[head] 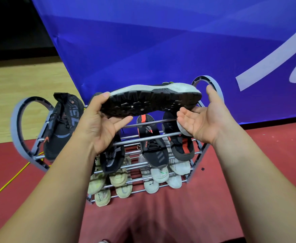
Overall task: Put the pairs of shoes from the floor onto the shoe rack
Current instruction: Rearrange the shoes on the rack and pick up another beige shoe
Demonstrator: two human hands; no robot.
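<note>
A black shoe with a white midsole (150,100) hangs sideways above the top of the grey shoe rack (163,135), its lugged sole turned toward me. My left hand (99,125) grips its left end, thumb over the edge and fingers underneath. My right hand (201,118) is spread open beside its right end, fingertips under the sole and thumb raised clear. A dark shoe with grey lettering (63,125) leans at the rack's left end. Black and red shoes (152,146) lie on the upper rails.
Cream sneakers (108,179) and white sneakers (159,176) fill the lower rails. A blue banner (161,50) hangs right behind the rack. A yellow cable (8,181) runs over the red floor at left. A wooden floor lies further left.
</note>
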